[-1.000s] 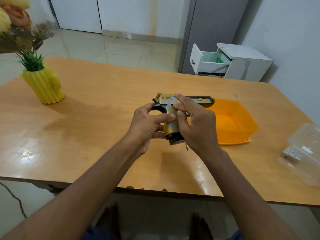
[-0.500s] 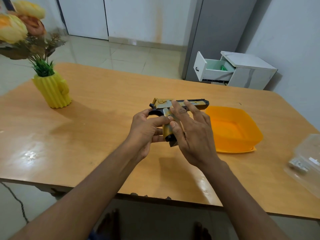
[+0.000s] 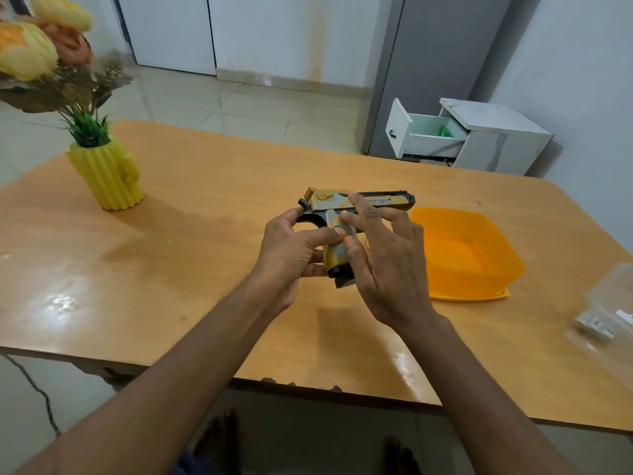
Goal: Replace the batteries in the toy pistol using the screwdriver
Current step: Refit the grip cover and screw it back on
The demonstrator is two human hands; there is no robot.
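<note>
A gold and black toy pistol [image 3: 327, 201] is held above the wooden table [image 3: 191, 269], barrel pointing right, with a black piece sticking out at the bottom of its grip. My left hand [image 3: 291, 255] grips the pistol's handle from the left, thumb across the side. My right hand [image 3: 390, 269] lies against the right side with straight, spread fingers; its fingertips touch the frame and its thumb presses on the grip. No screwdriver or battery shows in view.
An orange plastic tub [image 3: 479, 269] sits just right of the hands. A clear plastic box [image 3: 613, 323] holding small white parts is at the right edge. A yellow vase [image 3: 106, 176] of flowers stands far left. A white cabinet [image 3: 479, 138] with an open drawer stands beyond the table.
My right hand's fingers have straightened and spread over the pistol's side. A thin metal tip seen under that hand a second ago no longer shows. My left hand keeps its hold.
</note>
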